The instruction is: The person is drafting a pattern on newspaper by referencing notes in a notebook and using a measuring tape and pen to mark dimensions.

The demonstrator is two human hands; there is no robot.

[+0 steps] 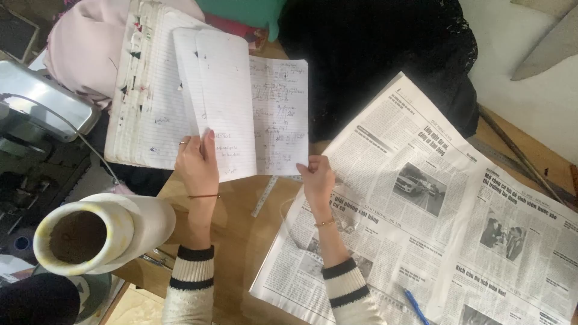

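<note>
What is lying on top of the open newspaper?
On the newspaper lie a blue pen near its lower edge and the right hand with its forearm. The hand also holds the notebook page corner. The table under the newspaper is covered.

Open lined notebook (241,102), pages lifted

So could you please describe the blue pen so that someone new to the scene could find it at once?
Start at the big open newspaper on the wooden table, to the right of the lined notebook that both hands hold. Follow its near edge, just right of the right hand's striped sleeve. The pen lies there slantwise, the only blue thing on the printed sheet.
</note>
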